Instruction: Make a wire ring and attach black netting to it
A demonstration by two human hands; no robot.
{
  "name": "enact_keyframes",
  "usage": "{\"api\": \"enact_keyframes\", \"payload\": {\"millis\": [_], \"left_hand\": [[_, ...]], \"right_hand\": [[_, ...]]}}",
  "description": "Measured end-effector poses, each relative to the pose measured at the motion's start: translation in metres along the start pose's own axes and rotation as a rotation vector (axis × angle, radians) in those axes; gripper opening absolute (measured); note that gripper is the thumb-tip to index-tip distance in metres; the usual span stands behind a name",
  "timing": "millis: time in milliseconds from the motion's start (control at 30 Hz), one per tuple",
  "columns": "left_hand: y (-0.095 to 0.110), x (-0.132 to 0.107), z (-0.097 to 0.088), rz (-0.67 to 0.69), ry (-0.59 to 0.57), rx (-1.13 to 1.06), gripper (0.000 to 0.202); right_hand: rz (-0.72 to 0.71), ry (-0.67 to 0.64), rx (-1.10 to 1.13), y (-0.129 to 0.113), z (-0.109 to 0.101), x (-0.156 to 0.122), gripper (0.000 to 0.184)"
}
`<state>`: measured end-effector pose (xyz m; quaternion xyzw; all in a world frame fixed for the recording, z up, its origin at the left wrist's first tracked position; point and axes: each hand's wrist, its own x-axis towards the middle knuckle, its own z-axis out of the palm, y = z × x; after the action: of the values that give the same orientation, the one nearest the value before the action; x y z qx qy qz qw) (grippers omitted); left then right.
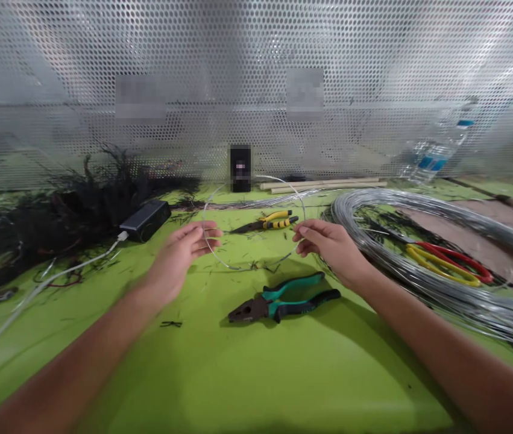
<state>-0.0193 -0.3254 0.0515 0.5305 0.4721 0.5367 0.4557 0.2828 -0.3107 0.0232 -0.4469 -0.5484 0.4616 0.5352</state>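
A thin silvery wire bent into a ring (222,261) is held up above the green table between my two hands. My left hand (186,250) pinches its left side between thumb and fingers. At the opposite side my right hand (324,241) grips the wire with the fingertips. Below the ring lie green-and-black combination pliers (278,298), their jaws pointing left. Yellow-and-black long-nose pliers (267,222) rest on the table behind, seen through the ring.
A large coil of wire (351,208) lies at the right, with red-and-yellow-handled scissors (448,262) inside it. Black feathery fibres (70,199) and a dark box (145,220) with a white cable (66,274) are at the left. A plastic bottle (432,157) stands before the perforated metal wall (256,78).
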Motion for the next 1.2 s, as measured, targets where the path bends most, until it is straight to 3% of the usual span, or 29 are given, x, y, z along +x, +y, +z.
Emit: {"api": "enact_keyframes", "payload": {"millis": [233, 433, 567, 733, 867, 1033, 1200], "left_hand": [[0.004, -0.003, 0.004, -0.189, -0.05, -0.129, 0.026], [0.004, -0.005, 0.01, -0.218, -0.079, -0.222, 0.024], [0.012, -0.002, 0.005, -0.118, -0.02, -0.306, 0.023], [0.032, 0.005, -0.011, 0.01, 0.065, -0.315, 0.023], [0.043, 0.009, -0.023, 0.073, 0.077, -0.24, 0.021], [0.043, 0.014, -0.032, 0.18, 0.076, -0.109, 0.014], [0.042, 0.012, -0.036, 0.411, 0.201, 0.068, 0.013]], "right_hand": [[0.081, 0.026, 0.056, 0.002, 0.002, -0.003, 0.038], [0.093, -0.014, 0.004, 0.001, 0.003, -0.005, 0.035], [0.072, -0.112, -0.115, -0.004, 0.006, -0.008, 0.034], [-0.073, -0.185, -0.396, -0.002, 0.006, -0.006, 0.029], [-0.196, -0.178, -0.671, 0.0, 0.005, -0.003, 0.018], [-0.264, -0.24, -0.904, 0.0, 0.005, -0.001, 0.022], [-0.265, -0.265, -1.068, 0.001, -0.001, 0.001, 0.018]]}}
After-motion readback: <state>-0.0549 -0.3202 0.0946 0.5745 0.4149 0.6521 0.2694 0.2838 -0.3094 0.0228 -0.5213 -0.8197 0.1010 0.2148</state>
